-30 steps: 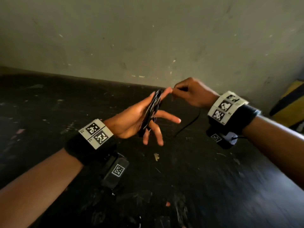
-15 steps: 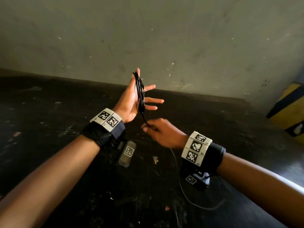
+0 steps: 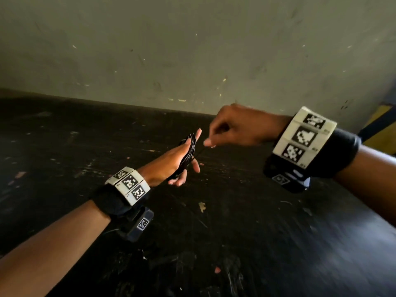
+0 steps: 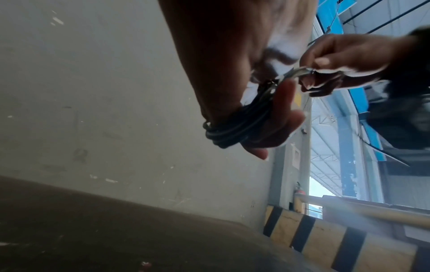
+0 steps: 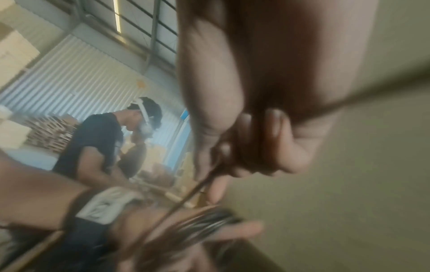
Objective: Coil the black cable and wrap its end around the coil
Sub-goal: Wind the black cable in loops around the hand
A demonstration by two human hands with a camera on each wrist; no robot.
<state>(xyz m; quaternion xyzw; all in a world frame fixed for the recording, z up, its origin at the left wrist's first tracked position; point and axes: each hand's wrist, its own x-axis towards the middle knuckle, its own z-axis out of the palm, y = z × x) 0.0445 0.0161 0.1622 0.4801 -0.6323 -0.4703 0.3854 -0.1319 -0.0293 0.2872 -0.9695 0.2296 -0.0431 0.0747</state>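
Cable [image 3: 188, 154] sits as a bundle of loops around your left hand [image 3: 171, 162], running from the fingertips down across the palm. You keep those fingers straight and spread so the hand works as a spool and the loops stay one size; the thumb looks free, nothing pinched there. Left wrist view shows the loops [image 4: 235, 127] stacked tight across the fingers.

Your right hand [image 3: 233, 127] has its fingers curled, thumb and forefinger pinching the free strand [image 3: 198, 153] just beside the coil. The strand runs taut between pinch and bundle, probably to lay the next turn snug. Right wrist view is blurred, but the strand [image 5: 193, 191] shows leaving the pinch toward the coil [image 5: 204, 222].

Both hands are held up, clear of the dark worktop [image 3: 235, 232], so the tail can swing round freely. How much tail is left, can't tell.

Around: a grey wall [image 3: 192, 50] behind, a yellow-black barrier [image 3: 381, 125] at far right, small scraps [image 3: 201, 206] on the worktop. Nothing blocks the winding path.
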